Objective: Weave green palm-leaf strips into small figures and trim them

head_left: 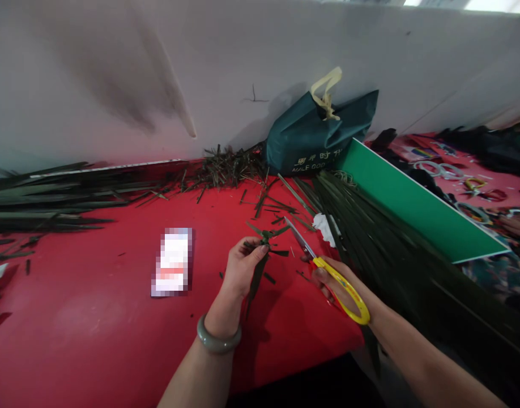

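My left hand (243, 263), with a bangle (218, 339) on the wrist, pinches a small knot of woven green palm leaf (267, 238). Several short leaf ends stick out of the knot, and a longer strip hangs below the fingers. To its right, my right hand (325, 277) holds scissors (339, 286) with yellow and red handles. Their metal blades point up and left, near the woven leaf but apart from it. The blades look closed or nearly so. Some right-hand fingers are hidden behind the handles.
A blurred phone-like rectangle (173, 263) lies on the red table (128, 328). Cut leaf scraps (230, 167) heap by the wall, beside a dark green bag (302, 139). Long palm leaves (370, 238) spread at right along a green board (417, 204); more leaf strips (51, 195) lie left.
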A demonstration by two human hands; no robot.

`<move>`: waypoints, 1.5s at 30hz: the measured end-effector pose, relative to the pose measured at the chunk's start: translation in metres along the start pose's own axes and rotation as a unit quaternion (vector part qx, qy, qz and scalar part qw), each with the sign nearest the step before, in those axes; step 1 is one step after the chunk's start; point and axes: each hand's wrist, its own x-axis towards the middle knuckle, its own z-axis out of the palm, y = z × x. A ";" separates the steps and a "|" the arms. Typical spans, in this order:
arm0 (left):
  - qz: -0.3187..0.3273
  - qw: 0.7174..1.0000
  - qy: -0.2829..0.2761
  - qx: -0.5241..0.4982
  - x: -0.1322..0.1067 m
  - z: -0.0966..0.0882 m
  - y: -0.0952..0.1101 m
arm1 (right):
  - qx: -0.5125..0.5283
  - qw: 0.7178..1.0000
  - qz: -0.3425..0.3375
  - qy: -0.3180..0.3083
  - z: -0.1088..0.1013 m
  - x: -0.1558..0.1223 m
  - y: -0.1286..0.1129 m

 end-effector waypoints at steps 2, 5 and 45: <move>-0.003 1.000 0.006 -0.017 0.001 0.000 0.000 | -0.095 0.994 -0.028 0.037 0.000 0.008 0.004; -0.007 0.999 0.016 -0.043 0.002 0.000 0.000 | -0.295 0.947 -0.098 0.083 0.001 0.025 0.013; 0.054 0.998 0.031 0.007 0.017 -0.008 -0.013 | 0.323 0.935 -0.147 -0.021 0.083 0.086 -0.006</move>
